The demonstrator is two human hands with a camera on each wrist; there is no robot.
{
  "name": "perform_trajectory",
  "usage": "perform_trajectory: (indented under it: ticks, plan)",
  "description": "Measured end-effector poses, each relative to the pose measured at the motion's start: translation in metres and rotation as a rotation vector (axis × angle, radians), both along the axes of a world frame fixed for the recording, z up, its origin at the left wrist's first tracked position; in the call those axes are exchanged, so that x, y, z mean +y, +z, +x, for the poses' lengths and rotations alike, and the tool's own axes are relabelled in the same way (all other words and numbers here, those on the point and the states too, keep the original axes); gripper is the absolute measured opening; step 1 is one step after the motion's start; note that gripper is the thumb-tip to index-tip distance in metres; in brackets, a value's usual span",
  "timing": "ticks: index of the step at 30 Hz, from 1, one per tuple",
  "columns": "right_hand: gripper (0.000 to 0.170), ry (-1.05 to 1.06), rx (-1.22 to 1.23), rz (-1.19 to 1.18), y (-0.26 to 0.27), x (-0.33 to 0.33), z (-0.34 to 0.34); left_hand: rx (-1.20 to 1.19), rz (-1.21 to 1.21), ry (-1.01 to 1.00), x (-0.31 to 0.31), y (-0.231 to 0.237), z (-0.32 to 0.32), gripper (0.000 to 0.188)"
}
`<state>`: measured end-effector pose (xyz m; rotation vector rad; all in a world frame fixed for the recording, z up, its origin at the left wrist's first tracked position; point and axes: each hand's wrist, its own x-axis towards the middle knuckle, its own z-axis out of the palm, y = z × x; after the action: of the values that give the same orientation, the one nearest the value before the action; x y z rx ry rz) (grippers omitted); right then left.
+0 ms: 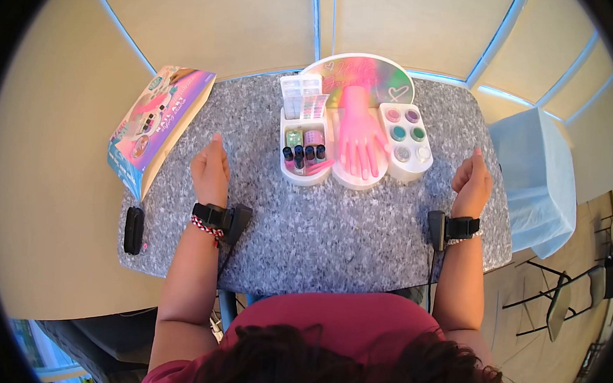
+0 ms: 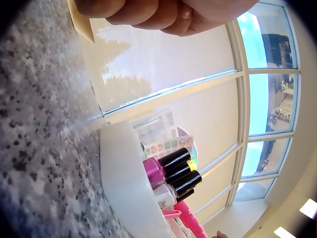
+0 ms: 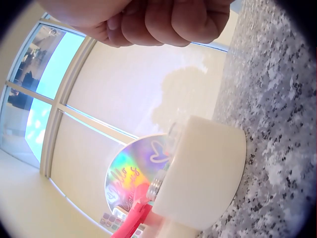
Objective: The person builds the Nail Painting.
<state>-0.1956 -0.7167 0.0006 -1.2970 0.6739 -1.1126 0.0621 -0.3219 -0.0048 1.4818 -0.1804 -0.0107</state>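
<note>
My left hand (image 1: 211, 173) is curled into a fist left of a white nail-art stand, thumb side up, holding nothing. To the stand's right, my right hand (image 1: 473, 189) makes a similar bare fist. The stand's left tray (image 1: 304, 180) carries several nail polish bottles (image 2: 163, 196) with black caps and a sheet of nail stickers (image 1: 313, 106). A pink model hand (image 1: 360, 142) lies palm down in the middle, before a shiny oval back panel (image 1: 390, 81). Several round pots of glitter (image 1: 398, 133) sit in the right tray (image 1: 409, 171). Both hands are apart from the stand.
A colourful nail-art box (image 1: 160, 123) leans at the table's left edge, with a black case (image 1: 133, 230) nearer me. The speckled grey table (image 1: 331, 242) meets window blinds behind. At the right are a blue-covered block (image 1: 535, 181) and a folding chair (image 1: 559, 305).
</note>
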Motion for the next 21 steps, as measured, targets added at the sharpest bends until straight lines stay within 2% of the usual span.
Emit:
perform_trajectory:
  ticks: [4, 6, 7, 9, 10, 12, 13, 14, 16, 17, 21]
  plan:
    - [0.057, 0.012, 0.009, 0.043, 0.007, 0.005, 0.002, -0.006, 0.031, 0.058, 0.007, 0.015, -0.01, 0.051]
    - [0.054, -0.038, -0.001, 0.049, 0.008, 0.004, 0.001, -0.051, -0.089, -0.005, 0.027, 0.038, -0.027, 0.041]
    - [0.053, 0.007, -0.01, 0.076, 0.01, 0.003, -0.003, -0.048, -0.075, 0.022, 0.041, 0.044, -0.036, 0.041]
    - [0.052, 0.051, -0.034, 0.099, 0.014, 0.002, -0.003, -0.364, 0.058, 0.244, 0.075, 0.052, -0.059, 0.031]
    - [0.052, 0.063, -0.056, 0.115, 0.015, 0.004, -0.004, -0.353, 0.087, 0.266, 0.095, 0.059, -0.066, 0.031]
    - [0.051, 0.14, -0.048, 0.125, 0.02, 0.01, -0.006, -0.437, 0.754, 0.509, 0.146, 0.075, -0.07, 0.032]
    - [0.051, 0.192, -0.058, 0.106, 0.024, 0.013, -0.005, -0.337, 0.957, 0.564, 0.185, 0.07, -0.061, 0.048]
    - [0.051, 0.207, -0.056, 0.12, 0.026, 0.017, -0.004, -0.332, 0.974, 0.575, 0.21, 0.066, -0.06, 0.048]
    - [0.05, 0.267, -0.08, 0.106, 0.032, 0.023, -0.004, -0.268, 1.443, 0.622, 0.248, 0.053, -0.063, 0.063]
    - [0.05, 0.281, -0.09, 0.099, 0.034, 0.027, -0.004, -0.205, 1.458, 0.586, 0.263, 0.045, -0.062, 0.075]
    - [0.05, 0.3, -0.12, 0.086, 0.039, 0.033, -0.01, -0.085, 1.345, 0.478, 0.282, 0.029, -0.072, 0.076]
